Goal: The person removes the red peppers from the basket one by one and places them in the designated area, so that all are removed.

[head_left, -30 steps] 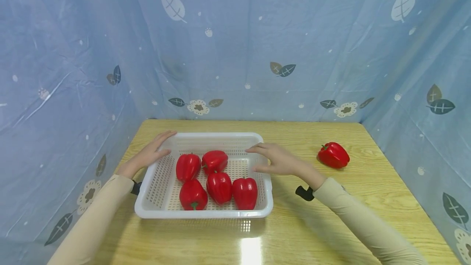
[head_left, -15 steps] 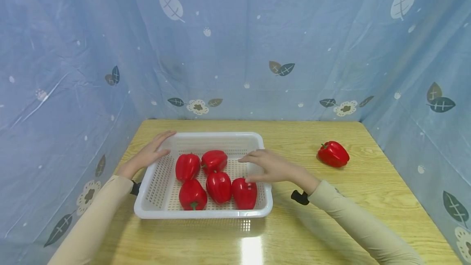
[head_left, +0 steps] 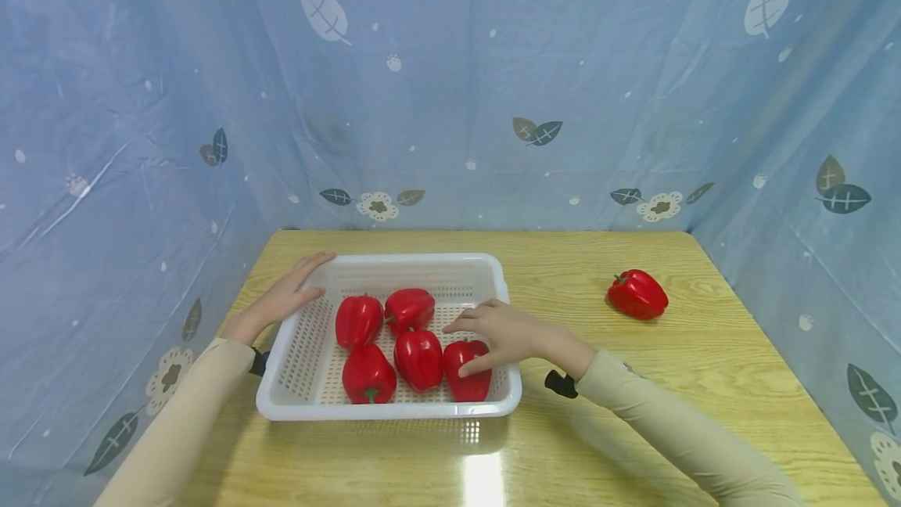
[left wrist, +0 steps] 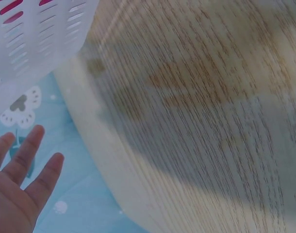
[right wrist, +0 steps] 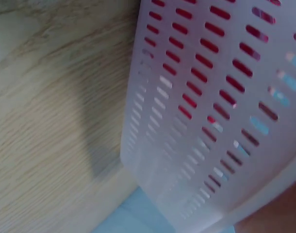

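Note:
A white plastic basket (head_left: 387, 411) with slotted walls holds several red bell peppers (head_left: 418, 360). My left hand (head_left: 285, 296) lies at the basket's left rim, its fingers extended and thumb apart; the left wrist view shows spread fingers (left wrist: 43, 177) outside the basket wall. Over the basket's right side reaches my right hand (head_left: 510, 335), fingers loosely bent and thumb in front of the front-right bell pepper (head_left: 468, 388). Whether it touches that pepper cannot be told. In the right wrist view the basket wall (right wrist: 187, 145) hides most of the hand.
Another red bell pepper (head_left: 637, 295) lies on its side on the wood-grain table (head_left: 584, 436), well right of the basket. Blue patterned curtains (head_left: 450, 84) enclose the table at the back and both sides.
My right hand has moved left and toward the front, from the basket's right rim to above the front-right bell pepper. The left hand has stayed at the rim.

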Motion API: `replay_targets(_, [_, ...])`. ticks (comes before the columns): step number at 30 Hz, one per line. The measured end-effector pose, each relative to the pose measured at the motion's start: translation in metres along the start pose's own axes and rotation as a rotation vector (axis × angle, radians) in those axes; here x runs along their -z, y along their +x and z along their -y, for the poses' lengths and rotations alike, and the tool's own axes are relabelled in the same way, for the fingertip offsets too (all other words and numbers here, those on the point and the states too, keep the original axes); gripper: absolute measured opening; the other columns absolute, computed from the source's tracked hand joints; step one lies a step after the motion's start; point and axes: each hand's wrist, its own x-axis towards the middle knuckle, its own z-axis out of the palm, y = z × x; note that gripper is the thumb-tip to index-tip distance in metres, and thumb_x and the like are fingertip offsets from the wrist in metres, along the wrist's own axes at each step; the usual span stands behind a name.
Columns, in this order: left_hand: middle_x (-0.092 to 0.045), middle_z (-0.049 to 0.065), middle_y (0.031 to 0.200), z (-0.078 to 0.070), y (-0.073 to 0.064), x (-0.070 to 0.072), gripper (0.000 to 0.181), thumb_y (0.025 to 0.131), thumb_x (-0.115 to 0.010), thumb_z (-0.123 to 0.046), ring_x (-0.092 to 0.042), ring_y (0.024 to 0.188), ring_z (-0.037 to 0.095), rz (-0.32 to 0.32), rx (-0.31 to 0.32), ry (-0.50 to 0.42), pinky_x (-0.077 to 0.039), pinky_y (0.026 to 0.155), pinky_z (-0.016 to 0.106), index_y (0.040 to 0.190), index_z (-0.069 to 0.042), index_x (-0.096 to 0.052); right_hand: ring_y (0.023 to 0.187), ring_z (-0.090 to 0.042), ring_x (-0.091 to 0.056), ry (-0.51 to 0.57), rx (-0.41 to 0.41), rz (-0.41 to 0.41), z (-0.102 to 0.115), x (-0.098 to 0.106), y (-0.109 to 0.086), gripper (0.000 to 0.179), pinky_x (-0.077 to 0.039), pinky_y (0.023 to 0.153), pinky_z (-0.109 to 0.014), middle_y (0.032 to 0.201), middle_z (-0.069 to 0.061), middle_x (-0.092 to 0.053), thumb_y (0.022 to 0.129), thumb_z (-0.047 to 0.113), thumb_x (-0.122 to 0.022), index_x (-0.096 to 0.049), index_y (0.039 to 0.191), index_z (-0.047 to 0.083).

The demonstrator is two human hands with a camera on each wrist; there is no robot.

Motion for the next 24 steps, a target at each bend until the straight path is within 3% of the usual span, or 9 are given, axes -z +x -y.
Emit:
replay_targets(12, [-0.021, 0.022, 0.149, 0.0007, -0.0005, -0.0001, 0.060, 0.090, -0.053, -0.016, -0.024, 0.132, 0.045, -0.010, -0.005, -0.008, -0.034, 0.090, 0.071, 0.145, -0.012, -0.030, 0.103, -0.006, -0.057, -0.014, -0.009, 0.046, 0.0062, -0.0044, 0.0032, 0.068, -0.037, 0.087, -0.033, 0.115, 0.008, -0.063, 0.074, 0.064, -0.062, -0.056, 0.128, 0.023])
replay_targets(19, [-0.022, 0.021, 0.150, 0.0023, -0.0004, -0.0004, 0.060, 0.091, -0.053, -0.018, -0.021, 0.134, 0.044, -0.014, -0.014, 0.006, -0.026, 0.096, 0.071, 0.145, -0.013, -0.029, 0.103, -0.002, -0.056, -0.019, -0.022, 0.060, 0.0064, -0.0057, 0.0037, 0.068, -0.035, 0.085, -0.031, 0.116, 0.011, -0.063, 0.074, 0.066, -0.061, -0.056, 0.128, 0.025])
replay_targets(24, [-0.021, 0.021, 0.150, 0.0010, -0.0013, 0.0004, 0.060, 0.091, -0.053, -0.017, -0.021, 0.134, 0.044, -0.016, -0.005, 0.004, -0.027, 0.095, 0.071, 0.145, -0.014, -0.029, 0.098, -0.002, -0.057, -0.038, -0.024, 0.071, 0.0075, -0.0073, 0.0047, 0.067, -0.036, 0.086, -0.031, 0.112, 0.011, -0.065, 0.073, 0.066, -0.062, -0.056, 0.127, 0.026])
